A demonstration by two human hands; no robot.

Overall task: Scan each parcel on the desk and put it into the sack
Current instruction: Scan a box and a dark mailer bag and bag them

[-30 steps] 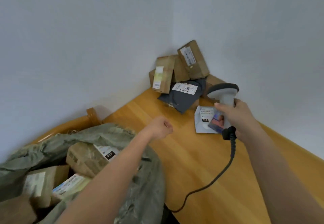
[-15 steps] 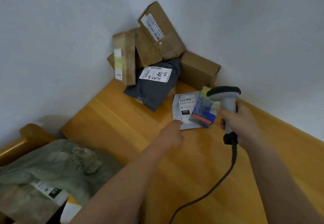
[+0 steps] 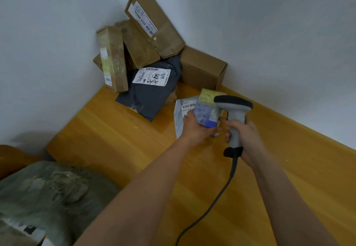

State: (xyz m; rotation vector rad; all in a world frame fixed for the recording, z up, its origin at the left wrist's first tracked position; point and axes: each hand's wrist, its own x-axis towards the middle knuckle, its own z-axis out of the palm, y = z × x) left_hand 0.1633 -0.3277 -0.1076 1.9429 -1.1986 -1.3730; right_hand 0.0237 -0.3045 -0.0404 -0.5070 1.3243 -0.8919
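A wooden tabletop (image 3: 123, 149) fills the corner. At its far end lie piled cardboard boxes (image 3: 200, 70), a dark mailing bag (image 3: 152, 95) and, nearer right, a pale envelope (image 3: 180, 118).

both bare forearms reach forward from the bottom of the view, drawing close together over the desk (image 3: 123, 141). the left hand (image 3: 196, 128) lies palm up with its fingers curled around the lower end of a small parcel (image 3: 209, 109), thumb along the parcel's left edge. the right hand (image 3: 243, 136) is wrapped around the grip of a scanner (image 3: 234, 118), held upright, its forefinger stretched toward the parcel. the two hands sit just beside each other, knuckles nearly touching.
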